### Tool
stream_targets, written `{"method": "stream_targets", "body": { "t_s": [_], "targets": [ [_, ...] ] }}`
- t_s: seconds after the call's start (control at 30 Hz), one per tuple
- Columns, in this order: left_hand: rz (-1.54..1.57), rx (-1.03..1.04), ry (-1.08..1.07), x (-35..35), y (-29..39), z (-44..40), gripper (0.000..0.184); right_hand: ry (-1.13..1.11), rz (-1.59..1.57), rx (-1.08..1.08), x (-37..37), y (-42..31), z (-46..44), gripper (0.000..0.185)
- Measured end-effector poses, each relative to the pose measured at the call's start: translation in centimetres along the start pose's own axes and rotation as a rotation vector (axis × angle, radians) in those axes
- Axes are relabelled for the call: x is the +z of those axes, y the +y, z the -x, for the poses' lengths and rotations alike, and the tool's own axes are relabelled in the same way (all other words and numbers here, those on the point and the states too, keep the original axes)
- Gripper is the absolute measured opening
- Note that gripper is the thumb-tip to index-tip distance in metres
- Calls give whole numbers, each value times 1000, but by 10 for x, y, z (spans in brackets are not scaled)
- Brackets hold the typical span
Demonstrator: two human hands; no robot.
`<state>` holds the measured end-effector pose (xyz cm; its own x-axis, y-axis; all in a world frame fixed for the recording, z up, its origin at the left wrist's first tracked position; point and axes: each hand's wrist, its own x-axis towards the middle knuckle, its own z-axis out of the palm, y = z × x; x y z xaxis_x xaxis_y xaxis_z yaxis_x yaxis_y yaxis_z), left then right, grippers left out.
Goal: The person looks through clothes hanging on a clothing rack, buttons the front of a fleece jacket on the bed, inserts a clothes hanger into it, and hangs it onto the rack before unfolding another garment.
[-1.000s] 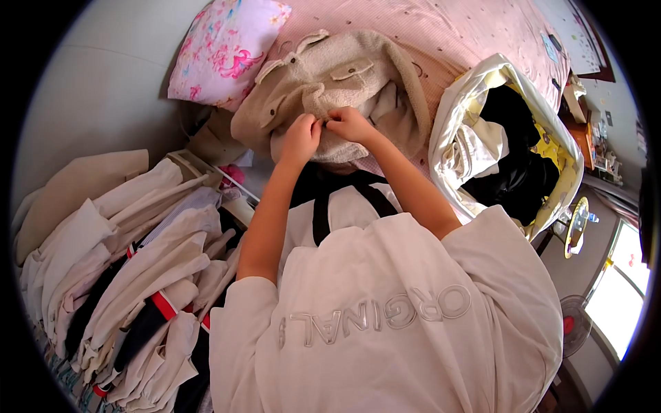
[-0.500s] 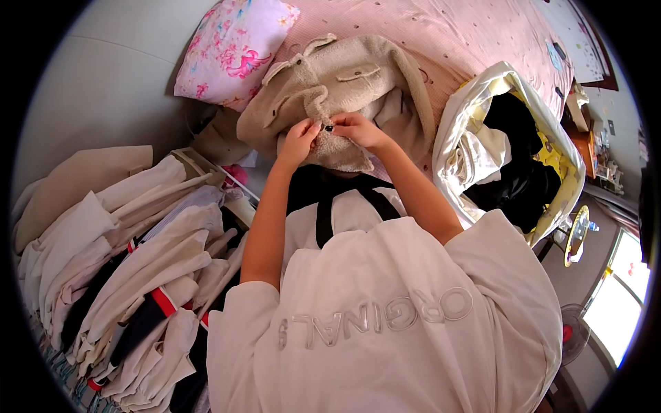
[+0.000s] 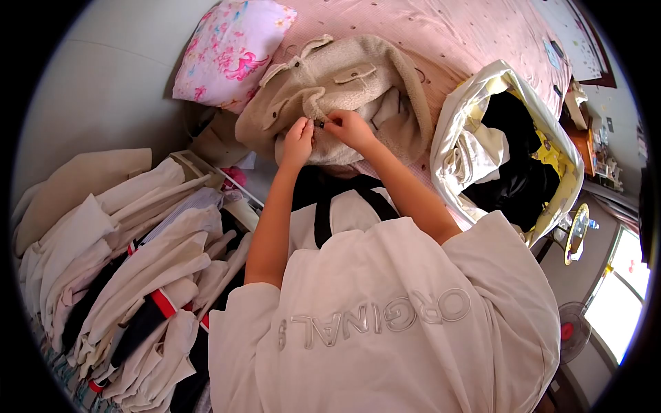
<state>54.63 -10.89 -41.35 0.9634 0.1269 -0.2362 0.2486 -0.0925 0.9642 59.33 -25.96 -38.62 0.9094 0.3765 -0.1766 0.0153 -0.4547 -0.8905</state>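
A beige fleece jacket (image 3: 403, 82) with dark buttons lies bunched on the pink bed, in front of my body. My left hand (image 3: 299, 141) is closed on the jacket's front edge. Right beside it, my right hand (image 3: 348, 129) pinches the same edge near a small dark button (image 3: 318, 124). Only a small gap separates the fingertips of the two hands. My fingers partly cover the cloth between them.
A floral pillow (image 3: 231, 58) lies on the pink bed sheet (image 3: 441, 27) at the upper left. At the right stands a light basket (image 3: 446, 124) holding black and white clothes. Many garments (image 3: 148, 275) hang at the lower left. A fan (image 3: 573, 332) is at the far right.
Both hands have stayed at the jacket's edge with small finger shifts. The button that showed clearly between them half a second ago is now more covered, and the jacket's lower edge has dropped from view.
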Motion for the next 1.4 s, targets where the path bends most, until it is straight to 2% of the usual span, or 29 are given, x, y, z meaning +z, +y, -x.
{"method": "stream_targets", "body": {
  "t_s": [0.1,0.17,0.27,0.3,0.33,0.37,0.43,0.47,0.57,0.67,0.77,0.8,0.87,0.9,1.0,1.1,1.13,1.23,1.33,1.4],
  "targets": [
    [-96,89,14,1,-13,-2,23,40,35,108,1,6,1,24],
    [-218,168,56,1,-17,-3,24,42,-27,95,7,13,3,25],
    [-94,72,94,5,-11,2,29,-1,-9,16,16,20,6,26],
    [-205,35,136,6,-2,5,31,-22,15,-19,17,19,7,26],
    [-316,-2,177,7,7,8,34,-184,2,30,13,19,7,37],
    [-427,-39,219,8,12,9,38,-192,-114,-54,16,22,9,42],
    [-392,-32,242,3,3,-1,39,-205,-345,-220,23,31,17,53],
    [-374,-30,253,1,1,-7,39,-209,-179,-224,22,36,21,66],
    [-472,-28,251,0,-4,-21,33,-290,-121,114,24,51,27,57],
    [-580,-6,212,4,6,-25,28,-332,10,39,13,70,28,43],
    [-626,24,186,5,-12,-29,28,-363,197,193,-5,63,39,33],
    [-631,36,179,4,-17,-31,28,-324,207,157,-5,62,43,34],
    [-617,56,123,5,-28,-31,29,-253,227,90,-1,62,54,34],
    [-612,68,95,3,-32,-32,29,-335,321,87,2,66,56,34],
    [-305,-171,-355,-13,-40,-29,29,-535,544,64,1,66,60,34],
    [-172,-264,-487,-41,-16,-23,28,-446,504,171,-2,77,56,36],
    [-169,-215,-407,-50,-8,-24,28,-393,504,144,-6,77,51,36],
    [-95,-18,11,-79,-39,-46,25,-283,468,93,-34,42,27,37],
    [-534,103,256,-102,-31,-63,23,-226,415,101,-62,12,-17,40],
    [-455,242,404,-97,-5,-67,28,-99,423,42,-76,-5,-49,40]
  ]
}}
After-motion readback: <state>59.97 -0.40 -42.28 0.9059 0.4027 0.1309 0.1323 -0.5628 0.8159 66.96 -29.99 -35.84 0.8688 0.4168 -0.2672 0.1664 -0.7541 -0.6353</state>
